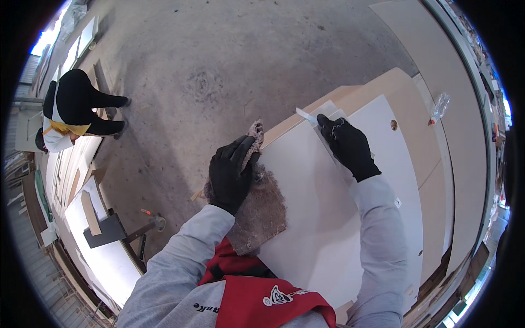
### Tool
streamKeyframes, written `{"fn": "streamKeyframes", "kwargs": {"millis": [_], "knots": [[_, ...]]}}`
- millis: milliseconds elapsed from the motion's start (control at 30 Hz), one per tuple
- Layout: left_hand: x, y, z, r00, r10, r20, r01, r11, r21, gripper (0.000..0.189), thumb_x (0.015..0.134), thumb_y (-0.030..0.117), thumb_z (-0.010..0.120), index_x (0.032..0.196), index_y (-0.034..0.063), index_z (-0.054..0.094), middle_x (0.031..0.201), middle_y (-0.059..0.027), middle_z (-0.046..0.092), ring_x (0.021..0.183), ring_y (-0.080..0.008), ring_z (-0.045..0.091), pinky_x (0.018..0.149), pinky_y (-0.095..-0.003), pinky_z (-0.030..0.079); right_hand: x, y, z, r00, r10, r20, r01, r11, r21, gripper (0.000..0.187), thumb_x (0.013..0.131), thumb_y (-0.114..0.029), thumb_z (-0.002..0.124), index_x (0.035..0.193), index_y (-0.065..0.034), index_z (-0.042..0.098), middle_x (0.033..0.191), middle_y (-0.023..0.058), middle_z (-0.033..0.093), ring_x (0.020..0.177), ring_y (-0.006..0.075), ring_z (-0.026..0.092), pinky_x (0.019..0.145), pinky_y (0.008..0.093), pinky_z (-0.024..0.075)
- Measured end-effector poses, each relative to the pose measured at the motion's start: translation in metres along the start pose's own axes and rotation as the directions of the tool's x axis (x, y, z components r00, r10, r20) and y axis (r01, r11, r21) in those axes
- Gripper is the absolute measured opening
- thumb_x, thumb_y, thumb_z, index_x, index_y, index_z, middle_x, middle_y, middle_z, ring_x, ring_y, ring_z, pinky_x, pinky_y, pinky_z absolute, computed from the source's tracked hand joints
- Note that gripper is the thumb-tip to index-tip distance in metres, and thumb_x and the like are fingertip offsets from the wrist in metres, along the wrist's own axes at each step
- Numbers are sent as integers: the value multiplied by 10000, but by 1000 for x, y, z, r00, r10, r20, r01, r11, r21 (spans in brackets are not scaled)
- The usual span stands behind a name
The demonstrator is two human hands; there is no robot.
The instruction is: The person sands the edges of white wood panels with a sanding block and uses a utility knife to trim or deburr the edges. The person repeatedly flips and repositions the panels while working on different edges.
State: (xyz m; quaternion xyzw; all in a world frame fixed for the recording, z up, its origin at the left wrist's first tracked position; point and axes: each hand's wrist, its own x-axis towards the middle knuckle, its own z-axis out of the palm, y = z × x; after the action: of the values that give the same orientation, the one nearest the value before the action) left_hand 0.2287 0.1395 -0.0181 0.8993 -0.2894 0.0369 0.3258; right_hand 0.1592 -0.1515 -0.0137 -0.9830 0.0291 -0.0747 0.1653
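My left hand (231, 172), in a black glove, grips a bunched brownish-grey fleecy cloth (262, 209). Part of the cloth hangs over the near left corner of a white panel (303, 188). My right hand (348, 143), also gloved in black, rests over the far part of this panel. A thin, pale, flat strip (305, 115) sticks out past its fingers; its material is unclear. Beneath that hand lies a translucent strip (326, 139) running across the panel, partly hidden by the glove. Round holes, one with a brass-coloured fitting (394, 124), sit near the panel's right edge.
Tan boards (393, 86) lie under the white panel. To the right, a clear plastic bottle (441, 107) lies on a large board (463, 164). On the left, another person (74, 102) bends over long white pieces, near a bench with a dark block (106, 231). Concrete floor (229, 53) lies ahead.
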Motion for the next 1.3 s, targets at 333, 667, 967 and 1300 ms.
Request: {"fn": "streamKeyframes", "kwargs": {"millis": [333,667,967,1300], "knots": [[26,57,33,839,372,397,-447,888,112,525,841,266,617,1346,147,543,1236,-97,588,1122,-290,537,899,-436,439,-105,-15,-51,784,601,156,-560,575,597,474,991,-130,498,1459,-96,430,1084,43,621,707,95,522,631,249,469],[-20,151,98,631,673,385,-663,726,-183,456,825,191,558,1266,75,574,1150,-103,632,984,-279,620,838,-439,483,-228,-109,-76,541,768,343,-398,-126,909,560,985,-188,578,1466,-24,342,840,-18,545,629,49,463,535,190,370],[17,91,90,877,400,264,-420,908,18,567,783,68,586,1348,88,537,1175,-146,643,1033,-355,601,927,-462,477,-355,-183,-73,448,712,541,-361,-409,838,551,1007,-388,496,1420,-47,366,947,93,644,742,174,650,613,295,527],[-213,266,161,156,936,315,-635,339,-694,329,873,125,527,1177,34,611,955,-169,664,840,-337,656,789,-473,513,-432,-205,-71,298,878,374,-115,-356,927,378,1015,-294,514,1294,-45,455,812,49,597,665,143,593,558,276,484]]}}
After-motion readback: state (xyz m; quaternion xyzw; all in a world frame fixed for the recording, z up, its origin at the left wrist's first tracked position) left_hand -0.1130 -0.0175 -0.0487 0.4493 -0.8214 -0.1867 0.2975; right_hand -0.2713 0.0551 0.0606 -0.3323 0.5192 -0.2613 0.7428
